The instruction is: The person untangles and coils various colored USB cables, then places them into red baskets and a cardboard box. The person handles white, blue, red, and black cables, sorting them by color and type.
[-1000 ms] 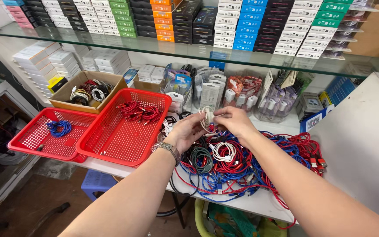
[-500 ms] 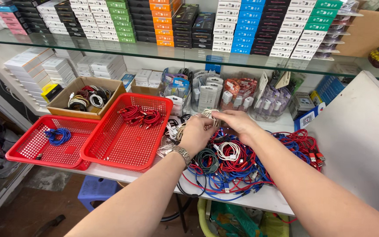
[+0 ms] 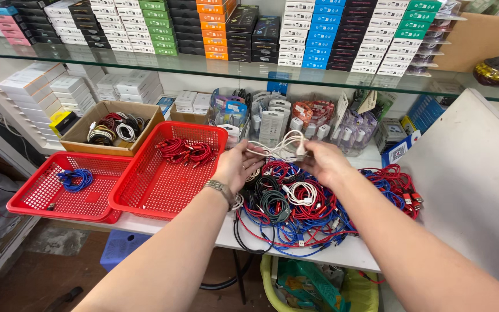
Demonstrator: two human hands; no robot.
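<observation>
two hands hold one white cable: your left hand half open under it, your right hand pinching its plug, above the cable pile.

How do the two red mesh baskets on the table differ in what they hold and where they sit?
The left red mesh basket holds one small blue cable coil; the right red mesh basket holds a bunch of red cables. The left one sits at the table's end, farthest from the hands; the right one lies beside the left hand. Both are shallow, rectangular plastic baskets, mostly unfilled.
</observation>
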